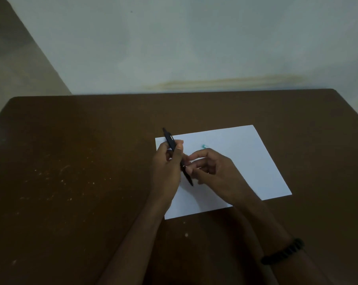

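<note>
A: What's closest to the camera?

B: Two bare forearms reaching out over a brown table [71,161]. The right wrist wears a dark beaded bracelet [283,251].

A: And the hands?

B: They meet over the near left part of a white sheet of paper [246,157]. The left hand [166,167] is wrapped around the upper half of a black pen [170,141], with the thumb laid against the barrel. The right hand [213,169] has its fingers curled, and the fingertips pinch the pen just below the middle.

A: How does the pen sit?

B: It slants. The clip end points up and away to the left, past the sheet's far left corner. The tip points down toward the person, over the paper. I cannot tell whether the tip touches the sheet.

A: Anything on the paper?

B: A small teal mark [203,146] just beyond the right hand's knuckles. The sheet lies flat, turned at an angle to the table's edge.

A: Farther back?

B: Bare tabletop with pale specks on its left side, then a pale wall [194,48] with a yellowish stain [225,82] just above the table's far edge.
</note>
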